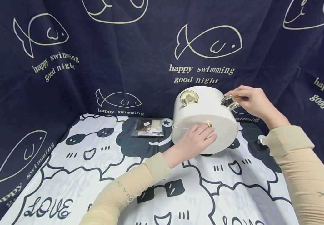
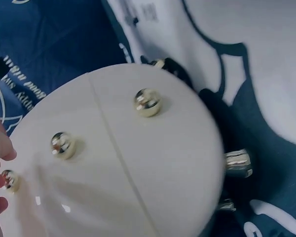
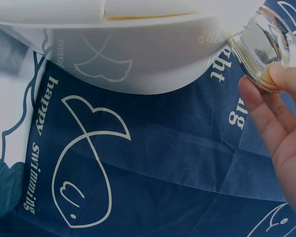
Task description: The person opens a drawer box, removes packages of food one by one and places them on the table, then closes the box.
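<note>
A white rounded box (image 1: pixel 204 107) with two gold ears stands at the back of the cloth-covered table, leaning in the head view. My right hand (image 1: pixel 250 100) pinches the right gold ear (image 3: pixel 266 49), thumb on its shiny face and fingers at its rim. The left gold ear (image 1: pixel 189 98) is untouched. At the box front, my left hand (image 1: pixel 196 140) has its fingertips right at a gold knob (image 1: pixel 208 124). The left wrist view shows this knob beside the fingertips, with another gold knob (image 2: pixel 63 145) and a third one (image 2: pixel 147 102) across a seam.
A clear plastic packet (image 1: pixel 148 127) with brown and pale contents lies left of the box. Gold feet (image 2: pixel 238 163) show along the box edge. Behind rises a dark blue curtain (image 1: pixel 150 62) with fish prints; the patterned white cloth (image 1: pixel 94 187) covers the table.
</note>
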Demonstrator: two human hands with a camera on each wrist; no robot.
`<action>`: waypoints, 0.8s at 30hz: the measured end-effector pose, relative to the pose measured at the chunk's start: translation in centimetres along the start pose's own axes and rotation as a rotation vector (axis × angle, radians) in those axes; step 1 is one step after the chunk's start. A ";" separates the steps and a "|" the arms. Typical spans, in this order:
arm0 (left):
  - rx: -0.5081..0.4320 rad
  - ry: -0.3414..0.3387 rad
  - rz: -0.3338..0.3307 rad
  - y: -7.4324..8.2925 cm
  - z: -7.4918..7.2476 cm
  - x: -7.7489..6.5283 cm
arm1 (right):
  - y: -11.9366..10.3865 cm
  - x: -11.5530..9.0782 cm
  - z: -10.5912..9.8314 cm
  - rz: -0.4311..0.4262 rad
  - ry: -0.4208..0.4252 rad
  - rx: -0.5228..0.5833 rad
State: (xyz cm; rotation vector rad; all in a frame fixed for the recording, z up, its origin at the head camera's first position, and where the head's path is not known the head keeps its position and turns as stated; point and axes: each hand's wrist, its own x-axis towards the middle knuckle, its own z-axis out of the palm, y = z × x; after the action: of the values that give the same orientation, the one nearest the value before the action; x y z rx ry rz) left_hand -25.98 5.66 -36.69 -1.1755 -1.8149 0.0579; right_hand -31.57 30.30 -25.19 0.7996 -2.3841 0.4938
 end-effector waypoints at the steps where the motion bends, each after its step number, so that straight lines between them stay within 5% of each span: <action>1: -0.002 0.002 0.011 0.1 0.1 -0.2 | 0.0 0.0 0.0 0.001 -0.001 -0.001; 13: 0.015 -0.139 0.034 1.0 2.0 -1.9 | -0.3 0.0 -0.1 0.011 -0.005 -0.001; 24: 0.087 -0.088 0.085 1.3 4.0 -2.1 | -0.3 0.0 -0.1 0.007 -0.005 0.000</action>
State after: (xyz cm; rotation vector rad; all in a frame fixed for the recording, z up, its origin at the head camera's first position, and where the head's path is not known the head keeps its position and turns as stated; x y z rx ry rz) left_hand -27.76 6.47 -41.00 -1.2041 -1.8194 0.2392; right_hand -31.32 30.14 -25.04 0.7939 -2.3926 0.4953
